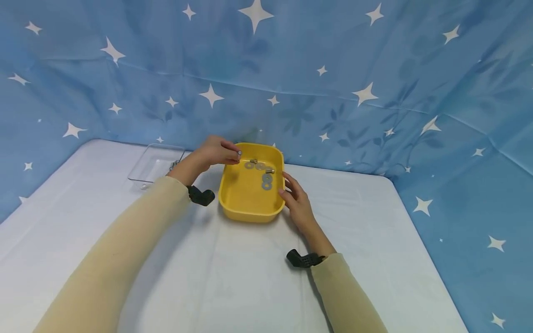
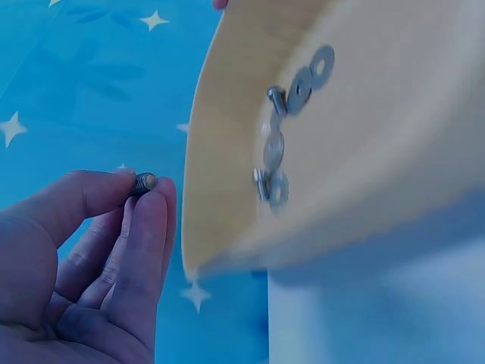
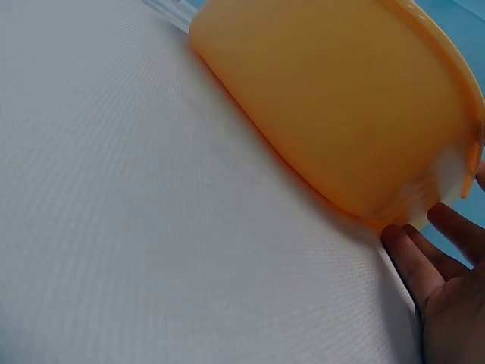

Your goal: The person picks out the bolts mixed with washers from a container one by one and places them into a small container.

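Note:
My left hand (image 1: 214,151) pinches a small metal bolt (image 2: 144,183) between thumb and fingertips. It is held at the far left corner of the yellow tray (image 1: 245,203), with its threaded end showing in the left wrist view. Flat washers (image 1: 267,178) and two bolts (image 1: 269,171) lie on the tray floor, toward its far and right sides. At the tray's right side, my right hand (image 1: 300,206) holds the wall, thumb at the rim. In the right wrist view, fingertips (image 3: 394,233) meet the lower outer wall.
A clear plastic box (image 1: 143,169) stands on the white table (image 1: 354,222) to the left of the tray, with small metal pieces (image 1: 174,164) at its right side, partly hidden by my left arm. A blue star-patterned curtain (image 1: 291,60) hangs behind the table.

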Action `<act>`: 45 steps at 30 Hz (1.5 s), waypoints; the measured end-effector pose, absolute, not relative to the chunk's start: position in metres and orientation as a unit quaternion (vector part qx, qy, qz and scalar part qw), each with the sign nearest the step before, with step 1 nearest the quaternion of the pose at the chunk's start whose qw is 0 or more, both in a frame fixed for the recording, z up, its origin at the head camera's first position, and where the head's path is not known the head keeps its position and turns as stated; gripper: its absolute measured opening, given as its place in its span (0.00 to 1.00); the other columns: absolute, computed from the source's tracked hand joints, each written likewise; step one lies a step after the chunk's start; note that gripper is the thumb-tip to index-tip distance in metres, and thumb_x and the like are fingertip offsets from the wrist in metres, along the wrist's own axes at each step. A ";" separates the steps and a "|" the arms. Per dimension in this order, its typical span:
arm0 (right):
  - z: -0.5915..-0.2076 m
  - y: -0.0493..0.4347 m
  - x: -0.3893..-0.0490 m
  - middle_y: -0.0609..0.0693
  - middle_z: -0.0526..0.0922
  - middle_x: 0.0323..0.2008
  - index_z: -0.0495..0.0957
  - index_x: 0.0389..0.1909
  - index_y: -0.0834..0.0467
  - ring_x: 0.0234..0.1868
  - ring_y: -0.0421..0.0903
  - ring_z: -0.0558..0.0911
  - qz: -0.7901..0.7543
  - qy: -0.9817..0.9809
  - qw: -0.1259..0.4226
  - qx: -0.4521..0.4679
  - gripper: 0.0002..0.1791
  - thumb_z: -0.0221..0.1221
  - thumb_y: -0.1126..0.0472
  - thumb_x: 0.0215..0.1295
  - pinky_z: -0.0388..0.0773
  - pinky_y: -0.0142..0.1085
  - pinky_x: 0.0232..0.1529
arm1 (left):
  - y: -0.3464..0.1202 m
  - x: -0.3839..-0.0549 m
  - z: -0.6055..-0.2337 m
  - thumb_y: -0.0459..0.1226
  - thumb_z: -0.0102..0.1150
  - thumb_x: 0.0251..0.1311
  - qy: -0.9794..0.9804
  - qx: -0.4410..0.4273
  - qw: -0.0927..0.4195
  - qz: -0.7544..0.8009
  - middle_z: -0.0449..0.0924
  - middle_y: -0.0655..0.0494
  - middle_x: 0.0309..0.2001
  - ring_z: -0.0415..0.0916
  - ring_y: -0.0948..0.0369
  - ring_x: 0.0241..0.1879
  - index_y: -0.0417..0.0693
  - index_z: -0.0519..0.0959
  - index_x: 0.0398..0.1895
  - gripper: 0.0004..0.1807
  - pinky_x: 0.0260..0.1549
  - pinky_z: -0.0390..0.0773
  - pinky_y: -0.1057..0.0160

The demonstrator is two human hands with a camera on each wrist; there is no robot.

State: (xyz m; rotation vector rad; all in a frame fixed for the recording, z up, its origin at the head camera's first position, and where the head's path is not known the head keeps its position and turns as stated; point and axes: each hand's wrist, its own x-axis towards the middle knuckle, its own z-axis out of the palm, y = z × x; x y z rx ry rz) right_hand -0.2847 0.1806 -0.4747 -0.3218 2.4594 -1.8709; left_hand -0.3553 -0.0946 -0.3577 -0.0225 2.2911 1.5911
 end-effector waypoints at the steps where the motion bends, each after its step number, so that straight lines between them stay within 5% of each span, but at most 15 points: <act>1: -0.475 0.180 -0.285 0.51 0.65 0.75 0.59 0.77 0.39 0.73 0.53 0.70 -0.603 0.791 0.018 -0.106 0.31 0.53 0.48 0.77 0.73 0.51 0.70 | -0.100 -0.353 -0.357 0.32 0.61 0.67 0.813 -0.008 0.174 0.556 0.79 0.39 0.61 0.85 0.52 0.54 0.34 0.78 0.61 0.20 0.60 0.82 0.53; 11: -0.472 0.181 -0.286 0.54 0.63 0.76 0.57 0.78 0.41 0.74 0.54 0.69 -0.607 0.786 0.023 -0.113 0.31 0.52 0.50 0.78 0.72 0.52 0.71 | -0.157 -0.340 -0.349 0.38 0.61 0.70 0.833 -0.049 0.152 0.530 0.79 0.43 0.63 0.82 0.52 0.59 0.43 0.77 0.66 0.23 0.56 0.84 0.61; 21: -0.475 0.177 -0.287 0.52 0.63 0.77 0.58 0.77 0.37 0.76 0.52 0.67 -0.603 0.790 0.023 -0.110 0.30 0.52 0.47 0.78 0.72 0.52 0.71 | -0.216 -0.335 -0.358 0.39 0.62 0.69 0.851 -0.084 0.117 0.506 0.84 0.50 0.52 0.85 0.71 0.36 0.39 0.76 0.66 0.24 0.50 0.86 0.64; 25: -0.469 0.175 -0.285 0.53 0.62 0.77 0.58 0.78 0.40 0.76 0.53 0.66 -0.604 0.789 0.033 -0.105 0.31 0.52 0.49 0.78 0.71 0.52 0.72 | -0.236 -0.333 -0.364 0.40 0.62 0.69 0.854 -0.095 0.118 0.498 0.85 0.56 0.47 0.85 0.72 0.34 0.37 0.75 0.66 0.25 0.56 0.84 0.58; 31: -0.455 0.175 -0.277 0.60 0.60 0.78 0.55 0.80 0.50 0.76 0.58 0.66 -0.606 0.788 0.041 -0.103 0.32 0.50 0.56 0.79 0.70 0.54 0.72 | -0.248 -0.333 -0.376 0.37 0.60 0.70 0.861 -0.112 0.107 0.485 0.83 0.48 0.51 0.86 0.70 0.34 0.34 0.75 0.65 0.24 0.61 0.80 0.51; 45: -0.476 0.181 -0.287 0.52 0.63 0.77 0.59 0.77 0.38 0.76 0.53 0.67 -0.613 0.782 0.024 -0.110 0.30 0.52 0.48 0.77 0.72 0.52 0.71 | -0.259 -0.348 -0.406 0.36 0.62 0.67 0.910 -0.120 0.114 0.380 0.84 0.47 0.43 0.80 0.65 0.31 0.34 0.82 0.56 0.18 0.45 0.83 0.58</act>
